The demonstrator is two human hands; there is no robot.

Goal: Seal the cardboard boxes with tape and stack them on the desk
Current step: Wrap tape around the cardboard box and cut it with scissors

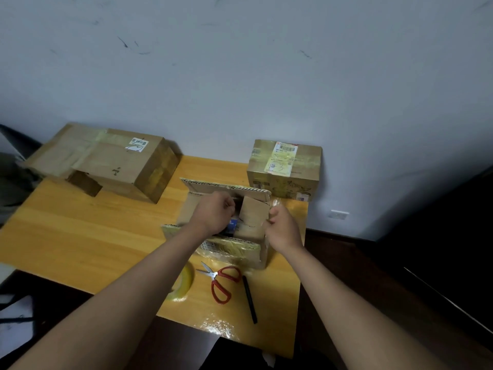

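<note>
where flaps gape, hands [213, 213] on open box [262, 252]

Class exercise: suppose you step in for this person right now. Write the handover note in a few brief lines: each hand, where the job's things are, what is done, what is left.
Left hand: fingers curled on an inner flap of the open box at mid-desk.
Right hand: grips the box's right side flap.
Tape roll, red scissors and black pen lie on the desk in front of the box.
Done: a large box back left and a small box back right look taped, standing apart.
Left: fold the flaps shut, tape this box, stack all three.
</note>
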